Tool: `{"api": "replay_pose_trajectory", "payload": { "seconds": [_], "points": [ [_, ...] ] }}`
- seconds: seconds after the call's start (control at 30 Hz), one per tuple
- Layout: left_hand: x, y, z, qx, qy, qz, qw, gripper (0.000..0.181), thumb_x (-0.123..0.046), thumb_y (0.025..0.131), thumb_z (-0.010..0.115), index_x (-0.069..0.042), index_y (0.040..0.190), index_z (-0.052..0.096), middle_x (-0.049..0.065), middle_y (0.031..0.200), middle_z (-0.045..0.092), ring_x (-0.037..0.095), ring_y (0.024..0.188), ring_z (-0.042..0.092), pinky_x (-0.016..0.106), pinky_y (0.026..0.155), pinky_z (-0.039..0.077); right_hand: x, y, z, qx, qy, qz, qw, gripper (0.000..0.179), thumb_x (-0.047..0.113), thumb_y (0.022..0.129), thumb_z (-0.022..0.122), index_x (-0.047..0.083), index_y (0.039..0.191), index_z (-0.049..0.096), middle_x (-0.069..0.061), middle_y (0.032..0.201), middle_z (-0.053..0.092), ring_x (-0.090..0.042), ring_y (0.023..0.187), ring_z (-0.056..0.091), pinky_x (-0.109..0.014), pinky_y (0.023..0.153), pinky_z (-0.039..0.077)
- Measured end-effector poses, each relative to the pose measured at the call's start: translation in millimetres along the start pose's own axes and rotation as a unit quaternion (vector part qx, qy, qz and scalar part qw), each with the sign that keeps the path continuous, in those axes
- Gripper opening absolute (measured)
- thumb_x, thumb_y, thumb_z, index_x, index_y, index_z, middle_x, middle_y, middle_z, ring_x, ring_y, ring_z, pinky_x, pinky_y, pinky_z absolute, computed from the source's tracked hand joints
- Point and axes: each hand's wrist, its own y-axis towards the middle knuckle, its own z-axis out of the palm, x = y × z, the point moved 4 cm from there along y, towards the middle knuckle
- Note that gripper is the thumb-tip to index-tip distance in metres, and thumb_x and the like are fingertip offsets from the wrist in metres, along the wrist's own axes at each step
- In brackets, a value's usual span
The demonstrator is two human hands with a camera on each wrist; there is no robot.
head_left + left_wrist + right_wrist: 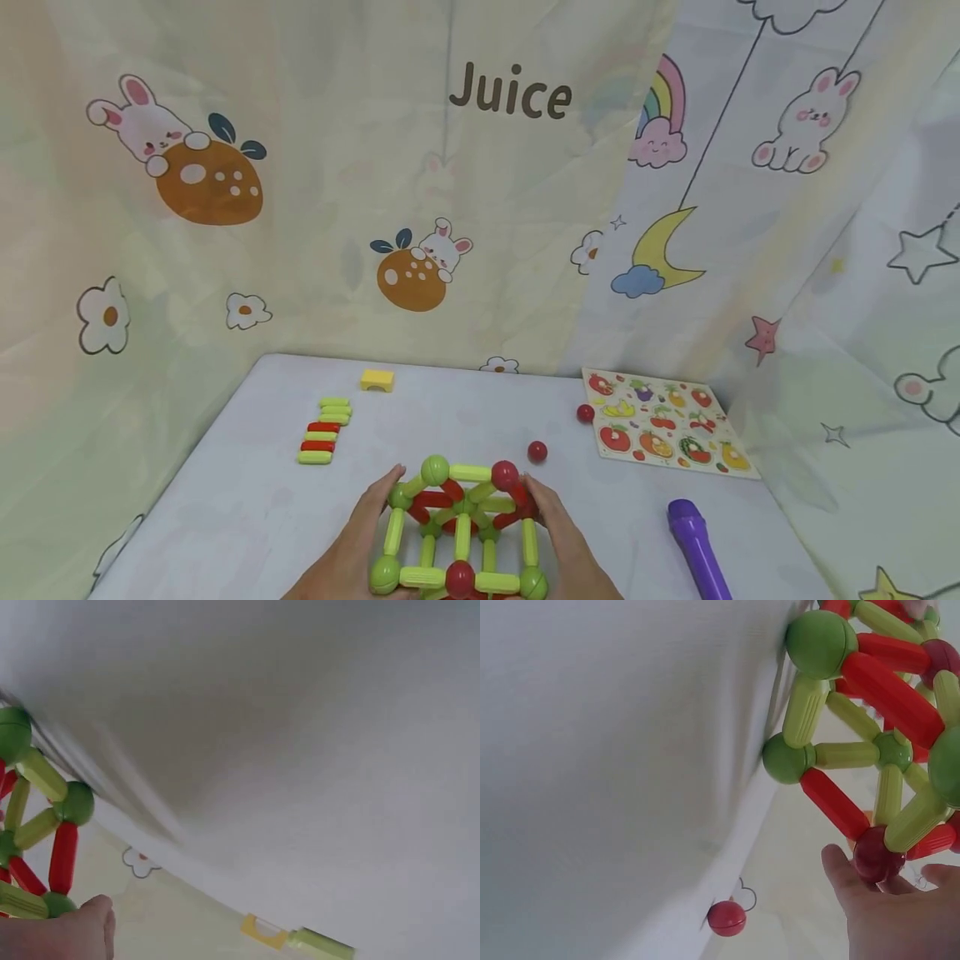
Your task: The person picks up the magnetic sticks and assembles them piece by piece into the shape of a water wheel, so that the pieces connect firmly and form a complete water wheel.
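A frame of magnetic building rods and balls (460, 577), in lime green and red, stands at the bottom middle of the head view. On its left side, my left hand (358, 533) grips it, a fingertip beside a green ball (401, 497). The right hand (568, 537) holds the opposite side. In the right wrist view, my right fingers (842, 874) curl around a dark red corner ball (879, 853). Low in the left wrist view, the left thumb area (82, 930) lies against a lower green ball (58, 904). Some fingers are hidden behind the frame.
Several loose green and red rods (317, 446) lie in a column at the left on the white table (247, 500), near a yellow arch block (377, 381). Two red balls (537, 452) lie beyond my right hand, by a fruit puzzle board (675, 425). A purple microphone (697, 546) lies at right.
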Motion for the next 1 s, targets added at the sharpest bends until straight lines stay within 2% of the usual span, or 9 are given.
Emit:
{"api": "replay_pose_trajectory", "payload": {
  "seconds": [0.07,0.1,0.2,0.3,0.4,0.53,0.67,0.83,1.0],
  "points": [
    [0.7,3.3,-1.9,0.012,-0.013,-0.016,0.9997,0.128,-0.054,0.077,0.096,-0.033,0.172,0.012,-0.010,0.166,0.034,0.017,0.144,0.047,0.045,0.110,0.052,8.7,1.7,-1.9,0.018,0.008,0.078,0.9968,0.111,0.049,0.087,0.089,0.035,0.172,0.018,0.010,0.170,0.034,-0.014,0.149,0.045,-0.040,0.110,0.054],
    [0.7,5.7,-2.4,0.019,-0.020,-0.011,0.9996,0.126,-0.051,0.079,0.095,-0.032,0.172,0.013,-0.010,0.165,0.035,0.018,0.144,0.048,0.043,0.111,0.051,27.3,-1.2,-4.3,0.026,-0.015,0.133,0.9906,0.117,0.053,0.082,0.092,0.035,0.171,0.018,0.008,0.169,0.035,-0.019,0.148,0.047,-0.046,0.111,0.053],
    [0.1,15.3,-3.8,0.028,-0.019,0.016,0.9993,0.123,-0.043,0.082,0.095,-0.028,0.172,0.013,-0.008,0.166,0.036,0.019,0.147,0.047,0.041,0.116,0.048,40.7,5.6,-9.1,0.031,-0.051,0.187,0.9806,0.117,0.055,0.083,0.091,0.037,0.171,0.016,0.004,0.170,0.036,-0.023,0.147,0.049,-0.048,0.110,0.053],
    [1.7,28.5,-7.1,0.021,0.014,0.052,0.9983,0.125,-0.036,0.080,0.097,-0.022,0.172,0.014,0.000,0.168,0.036,0.021,0.150,0.045,0.044,0.117,0.047,43.4,16.6,-13.9,0.015,-0.079,0.170,0.9822,0.118,0.055,0.081,0.092,0.033,0.171,0.019,0.004,0.169,0.037,-0.019,0.146,0.050,-0.044,0.110,0.054],
    [6.2,43.8,-11.3,0.011,0.040,0.071,0.9966,0.129,-0.031,0.076,0.100,-0.016,0.172,0.016,0.008,0.169,0.036,0.024,0.151,0.044,0.049,0.117,0.047,37.2,29.8,-18.0,-0.006,-0.080,0.129,0.9883,0.119,0.051,0.077,0.096,0.033,0.170,0.023,0.008,0.168,0.038,-0.016,0.146,0.050,-0.040,0.111,0.053],
    [15.2,62.4,-14.7,0.015,0.038,0.058,0.9975,0.130,-0.025,0.074,0.101,-0.014,0.172,0.016,0.007,0.169,0.036,0.023,0.151,0.044,0.053,0.117,0.046,23.5,47.5,-23.1,-0.013,-0.084,0.086,0.9927,0.120,0.045,0.078,0.096,0.032,0.171,0.022,0.007,0.166,0.041,-0.018,0.144,0.052,-0.041,0.109,0.054],
    [22.7,77.2,-15.2,0.021,0.032,0.037,0.9986,0.130,-0.026,0.076,0.100,-0.015,0.172,0.014,0.005,0.168,0.036,0.023,0.148,0.046,0.056,0.117,0.045,14.1,61.6,-29.0,-0.009,-0.085,0.062,0.9944,0.120,0.044,0.080,0.096,0.028,0.172,0.020,0.004,0.165,0.043,-0.021,0.145,0.052,-0.043,0.109,0.054],
    [26.3,90.4,-14.9,0.030,0.021,0.028,0.9989,0.127,-0.029,0.079,0.097,-0.015,0.173,0.012,0.008,0.169,0.034,0.027,0.149,0.044,0.059,0.117,0.044,7.0,70.9,-35.7,-0.011,-0.089,0.061,0.9941,0.118,0.044,0.080,0.095,0.026,0.172,0.021,0.000,0.167,0.042,-0.023,0.144,0.052,-0.041,0.108,0.055],
    [28.0,96.6,-16.3,0.035,0.016,0.022,0.9990,0.126,-0.029,0.080,0.097,-0.014,0.172,0.012,0.010,0.170,0.032,0.030,0.152,0.042,0.060,0.117,0.043,5.5,74.5,-37.4,-0.017,-0.095,0.061,0.9935,0.118,0.045,0.080,0.094,0.025,0.172,0.022,-0.001,0.166,0.043,-0.023,0.141,0.054,-0.039,0.106,0.056]
  ]
}}
